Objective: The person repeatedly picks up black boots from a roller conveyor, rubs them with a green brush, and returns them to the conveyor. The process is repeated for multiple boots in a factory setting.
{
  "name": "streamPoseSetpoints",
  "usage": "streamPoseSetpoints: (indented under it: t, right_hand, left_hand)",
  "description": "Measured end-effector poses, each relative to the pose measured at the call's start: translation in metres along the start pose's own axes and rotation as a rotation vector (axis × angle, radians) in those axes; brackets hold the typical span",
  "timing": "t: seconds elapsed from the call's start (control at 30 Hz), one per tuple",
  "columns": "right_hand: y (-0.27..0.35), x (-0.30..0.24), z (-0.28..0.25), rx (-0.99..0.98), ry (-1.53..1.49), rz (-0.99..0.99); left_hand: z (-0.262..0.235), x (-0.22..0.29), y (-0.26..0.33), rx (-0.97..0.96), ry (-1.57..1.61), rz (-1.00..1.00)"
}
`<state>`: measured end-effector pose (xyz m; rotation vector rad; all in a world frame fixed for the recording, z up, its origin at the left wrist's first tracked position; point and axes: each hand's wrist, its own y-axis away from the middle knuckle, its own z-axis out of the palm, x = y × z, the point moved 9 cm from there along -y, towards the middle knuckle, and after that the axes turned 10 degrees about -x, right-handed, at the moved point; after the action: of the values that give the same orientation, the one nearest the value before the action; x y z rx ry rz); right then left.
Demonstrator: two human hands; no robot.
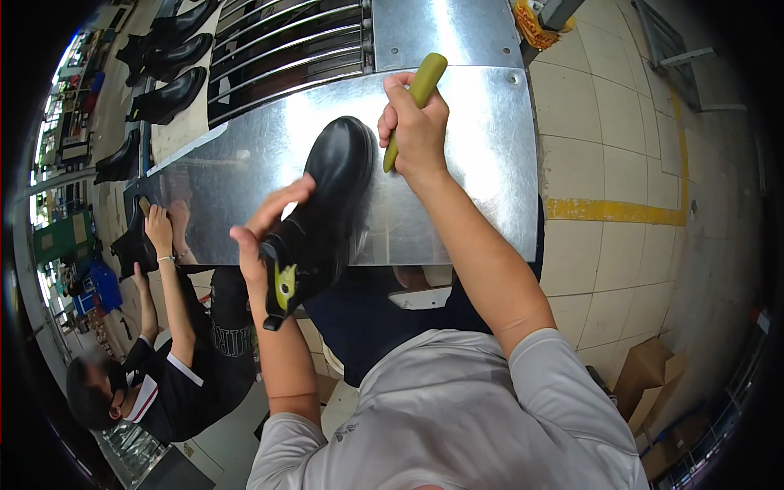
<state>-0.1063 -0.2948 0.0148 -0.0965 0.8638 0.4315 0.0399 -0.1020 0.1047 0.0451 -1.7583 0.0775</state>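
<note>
A black ankle boot (pixel 331 163) lies on its sole along the metal table, toe pointing away from me. Its shaft reaches over the table's near edge, showing a yellow-green patch at the opening. At its left side is my left hand (pixel 273 216), thumb and fingers spread, fingertips at the boot's upper. Whether the palm bears any of the boot is hidden. To the right of the toe, my right hand (pixel 416 131) is closed around an olive-green tapered stick (pixel 428 75). The stick's narrow end points down toward the tabletop, apart from the boot.
The shiny metal table (pixel 482 180) meets a roller conveyor (pixel 286 41) at the far side. Several black boots (pixel 170 96) stand at the far left. A co-worker (pixel 188 359) on the left handles another dark boot (pixel 135 241). Cardboard boxes (pixel 649 376) sit on the floor at right.
</note>
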Motion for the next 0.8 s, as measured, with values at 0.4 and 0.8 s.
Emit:
streamPoseSetpoints:
  t: [0.4,0.8]
  right_hand:
    - [-0.010,0.006,0.004,-0.101,0.297,0.055]
    - [0.133,0.024,0.058,-0.524,0.451,0.350]
  left_hand:
    - [0.005,0.043,0.066,0.309,-0.248,-0.398]
    - [0.024,-0.003,0.252,0.468,0.111,-0.356]
